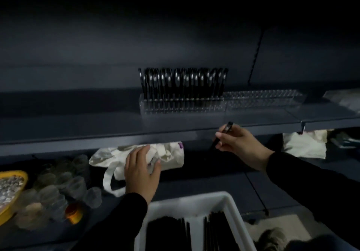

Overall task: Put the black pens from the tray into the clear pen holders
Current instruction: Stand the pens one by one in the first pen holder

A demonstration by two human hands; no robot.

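A white tray (231,204) at the bottom centre holds two piles of black pens (169,233). On the dark shelf stand two clear pen holders side by side: the left holder (181,106) is packed with upright black pens (183,83), the right holder (263,98) has none. My right hand (239,141) pinches one black pen (227,128) just below the shelf's front edge, under the seam between the holders. My left hand (141,170) rests flat on a folded white cloth bag (169,155) on the lower shelf.
Several small clear jars (64,184) and a yellow tub of pale bits (9,190) stand at the lower left. More white bags (305,145) lie under the shelf at right. A plastic packet (344,98) sits on the shelf's far right.
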